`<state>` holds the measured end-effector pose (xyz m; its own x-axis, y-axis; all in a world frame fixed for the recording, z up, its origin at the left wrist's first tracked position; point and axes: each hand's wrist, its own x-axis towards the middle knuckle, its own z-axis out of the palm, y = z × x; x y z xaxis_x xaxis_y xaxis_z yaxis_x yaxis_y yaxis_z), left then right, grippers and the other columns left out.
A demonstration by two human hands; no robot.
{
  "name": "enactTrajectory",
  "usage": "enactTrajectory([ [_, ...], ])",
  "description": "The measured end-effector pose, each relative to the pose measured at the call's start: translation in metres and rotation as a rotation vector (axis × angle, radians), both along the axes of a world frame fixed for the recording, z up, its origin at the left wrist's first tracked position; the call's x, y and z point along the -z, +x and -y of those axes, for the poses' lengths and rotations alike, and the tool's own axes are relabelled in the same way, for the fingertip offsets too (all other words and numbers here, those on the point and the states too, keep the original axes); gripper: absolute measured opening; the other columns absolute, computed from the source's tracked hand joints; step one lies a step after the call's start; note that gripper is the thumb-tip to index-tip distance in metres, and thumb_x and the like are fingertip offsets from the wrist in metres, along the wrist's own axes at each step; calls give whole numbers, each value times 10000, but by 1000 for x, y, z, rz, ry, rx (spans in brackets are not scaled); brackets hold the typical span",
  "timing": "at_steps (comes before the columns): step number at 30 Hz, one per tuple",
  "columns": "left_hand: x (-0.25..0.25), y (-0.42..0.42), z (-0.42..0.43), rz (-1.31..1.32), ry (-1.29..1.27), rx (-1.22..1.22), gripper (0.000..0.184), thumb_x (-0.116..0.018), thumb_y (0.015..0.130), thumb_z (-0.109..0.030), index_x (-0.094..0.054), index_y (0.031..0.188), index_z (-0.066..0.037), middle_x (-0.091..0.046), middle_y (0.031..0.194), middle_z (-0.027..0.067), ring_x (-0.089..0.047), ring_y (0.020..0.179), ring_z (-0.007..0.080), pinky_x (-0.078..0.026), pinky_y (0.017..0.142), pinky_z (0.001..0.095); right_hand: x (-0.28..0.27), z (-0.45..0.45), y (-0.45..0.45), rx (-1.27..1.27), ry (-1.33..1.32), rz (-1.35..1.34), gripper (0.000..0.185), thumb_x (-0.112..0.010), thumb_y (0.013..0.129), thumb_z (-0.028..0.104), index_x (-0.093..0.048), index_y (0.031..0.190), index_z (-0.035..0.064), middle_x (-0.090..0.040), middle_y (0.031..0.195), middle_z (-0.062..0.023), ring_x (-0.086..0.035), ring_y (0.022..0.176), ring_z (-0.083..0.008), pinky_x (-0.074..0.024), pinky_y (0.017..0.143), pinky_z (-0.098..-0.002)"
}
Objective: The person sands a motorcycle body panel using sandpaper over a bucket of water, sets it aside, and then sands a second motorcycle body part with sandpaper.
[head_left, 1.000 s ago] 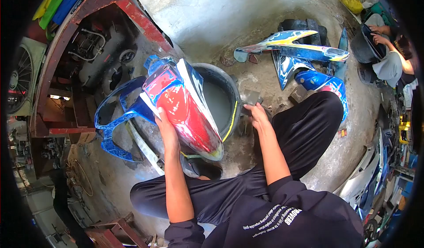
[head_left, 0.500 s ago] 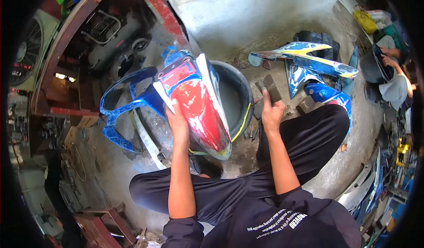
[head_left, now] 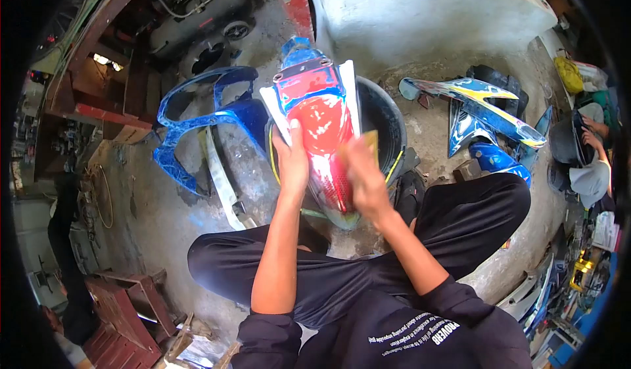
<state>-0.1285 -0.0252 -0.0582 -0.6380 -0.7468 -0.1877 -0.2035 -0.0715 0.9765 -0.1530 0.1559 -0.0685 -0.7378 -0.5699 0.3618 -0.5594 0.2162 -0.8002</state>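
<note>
A red, blue and white motorcycle fender (head_left: 322,129) lies over the black tub (head_left: 389,109), its narrow end toward me. My left hand (head_left: 293,162) is closed on its left edge, with the thumb on the red surface. On the right side of the panel, my right hand (head_left: 367,182) is smeared by motion. It presses a piece of sandpaper (head_left: 372,143) against the panel's edge; the sheet is mostly hidden by the fingers.
Left of the tub lies a blue motorcycle fairing frame (head_left: 184,116) beside a pale strip (head_left: 222,178). More blue and yellow fairings (head_left: 483,109) are on the floor at right. Another person's hands (head_left: 595,132) are by a black bucket (head_left: 566,139). A low white wall (head_left: 420,14) stands ahead.
My right hand has moved left with the sandpaper, from beside the tub onto the fender. The fender now stands straighter, and the view has shifted.
</note>
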Motion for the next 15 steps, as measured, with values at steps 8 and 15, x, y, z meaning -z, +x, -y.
enactTrajectory([
  [8, 1, 1, 0, 54, 59, -23, 916, -497, 969, -587, -190, 1529, 70, -444, 1450, 303, -462, 1347, 356, -332, 1123, 378, 8, -12, -2, -366, 195, -254, 586, -565, 818, 2, -582, 1391, 123, -507, 1486, -106, -388, 1441, -301, -222, 1215, -467],
  [15, -3, 3, 1, 18, 39, 1, 915, -504, 969, -576, -188, 1526, 77, -456, 1439, 302, -475, 1332, 355, -338, 1116, 382, -4, -1, -6, -285, 131, -428, 573, -722, 858, 288, -578, 1404, 191, -434, 1546, -82, -225, 1497, -391, -204, 1182, -586],
])
